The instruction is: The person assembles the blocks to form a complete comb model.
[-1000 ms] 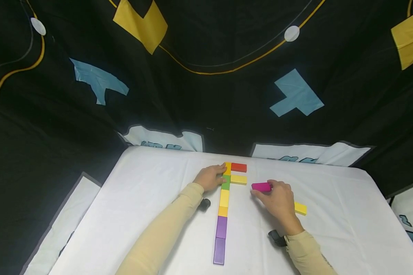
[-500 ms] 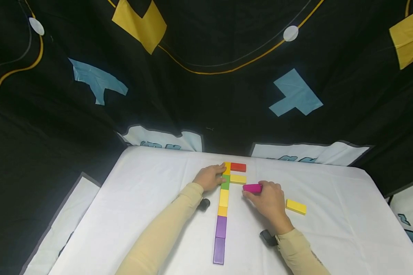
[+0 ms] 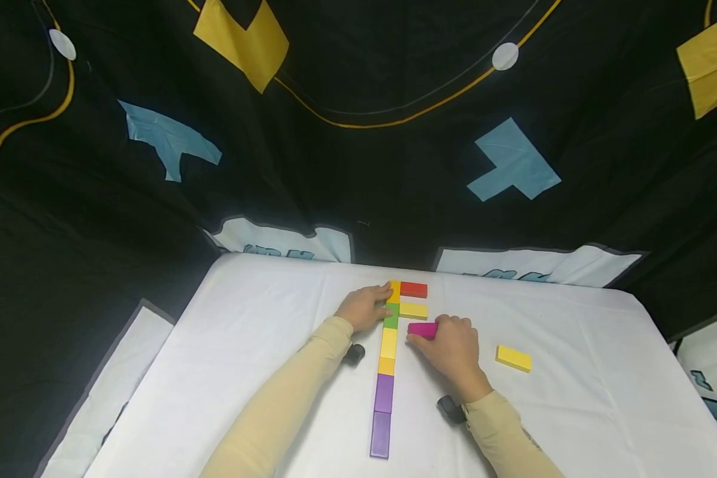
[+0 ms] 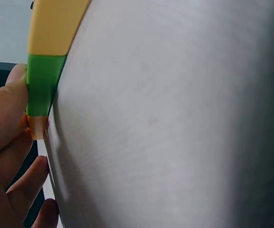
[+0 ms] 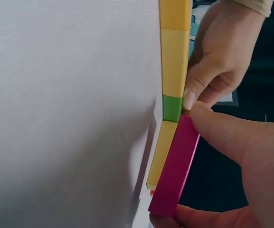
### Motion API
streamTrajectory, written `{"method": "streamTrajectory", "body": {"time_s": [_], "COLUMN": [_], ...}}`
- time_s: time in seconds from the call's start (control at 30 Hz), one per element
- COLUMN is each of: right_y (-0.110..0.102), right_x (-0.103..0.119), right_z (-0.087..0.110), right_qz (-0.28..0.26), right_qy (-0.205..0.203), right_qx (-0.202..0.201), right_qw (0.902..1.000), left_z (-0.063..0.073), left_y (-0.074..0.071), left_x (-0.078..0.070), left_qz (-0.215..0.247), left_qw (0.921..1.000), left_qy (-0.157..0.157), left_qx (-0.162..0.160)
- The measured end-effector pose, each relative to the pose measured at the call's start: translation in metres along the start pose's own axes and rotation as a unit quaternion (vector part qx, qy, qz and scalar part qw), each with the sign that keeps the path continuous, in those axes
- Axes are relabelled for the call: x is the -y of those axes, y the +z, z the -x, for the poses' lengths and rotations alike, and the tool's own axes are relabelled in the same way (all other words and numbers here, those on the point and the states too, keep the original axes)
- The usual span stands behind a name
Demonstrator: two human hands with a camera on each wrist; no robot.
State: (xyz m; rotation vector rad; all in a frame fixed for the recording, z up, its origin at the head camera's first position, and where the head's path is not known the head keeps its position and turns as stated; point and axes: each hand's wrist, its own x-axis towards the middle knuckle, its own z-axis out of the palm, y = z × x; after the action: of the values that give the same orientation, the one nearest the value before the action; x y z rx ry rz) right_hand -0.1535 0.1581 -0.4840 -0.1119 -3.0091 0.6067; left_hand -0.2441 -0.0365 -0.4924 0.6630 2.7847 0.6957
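A column of blocks runs down the white table. From its far end come an orange block (image 3: 395, 292), a green block (image 3: 391, 316), a yellow block (image 3: 389, 344), a smaller orange block (image 3: 386, 366) and two purple blocks (image 3: 384, 394). My left hand (image 3: 364, 308) touches the column's left side, thumb at the green block, a fingertip at the far orange one. Between thumb and fingers my right hand (image 3: 453, 346) pinches a magenta block (image 5: 175, 166), just right of the column. Beyond it, a red block (image 3: 414, 290) and a pale yellow block (image 3: 413, 311) jut rightward from the column.
A loose yellow block (image 3: 513, 358) lies right of my right hand. White cloth covers the table (image 3: 597, 398). Behind it hangs a black curtain (image 3: 358, 186) with yellow and blue shapes.
My right hand has moved left with the magenta block, closer to the column. The loose yellow block, partly hidden before, now shows fully. My left hand stays in place.
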Motion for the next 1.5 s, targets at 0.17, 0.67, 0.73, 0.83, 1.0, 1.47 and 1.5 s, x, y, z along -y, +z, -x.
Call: {"method": "streamTrajectory", "body": {"time_s": [0.17, 0.67, 0.73, 0.83, 1.0, 1.47, 1.5], "right_y": [0.005, 0.007, 0.004, 0.000, -0.003, -0.001, -0.001], "right_x": [0.004, -0.001, -0.003, -0.006, -0.006, -0.005, -0.005], "right_z": [-0.003, -0.006, -0.006, -0.007, -0.007, -0.006, -0.006], "right_qz": [0.028, 0.004, -0.010, -0.024, -0.047, -0.054, -0.055], "right_qy": [-0.019, -0.002, 0.006, 0.017, 0.023, 0.020, 0.021], "right_qx": [0.002, 0.022, 0.030, 0.048, 0.074, 0.064, 0.064], "right_qw": [0.9994, 0.9998, 0.9995, 0.9984, 0.9958, 0.9962, 0.9962], "left_z": [-0.001, -0.002, -0.002, -0.002, -0.001, -0.004, -0.003], "left_y": [0.000, 0.002, 0.002, 0.002, 0.001, 0.003, 0.003], "left_x": [0.001, 0.001, 0.001, 0.000, 0.000, 0.003, 0.003], "left_qz": [-0.006, -0.002, 0.001, 0.004, 0.006, 0.013, 0.011], "left_qw": [1.0000, 1.0000, 1.0000, 0.9999, 0.9999, 0.9999, 0.9999], "left_qy": [0.005, -0.002, -0.007, -0.011, -0.011, -0.011, -0.010], "left_qx": [-0.001, 0.002, 0.004, 0.003, 0.003, 0.002, 0.003]}}
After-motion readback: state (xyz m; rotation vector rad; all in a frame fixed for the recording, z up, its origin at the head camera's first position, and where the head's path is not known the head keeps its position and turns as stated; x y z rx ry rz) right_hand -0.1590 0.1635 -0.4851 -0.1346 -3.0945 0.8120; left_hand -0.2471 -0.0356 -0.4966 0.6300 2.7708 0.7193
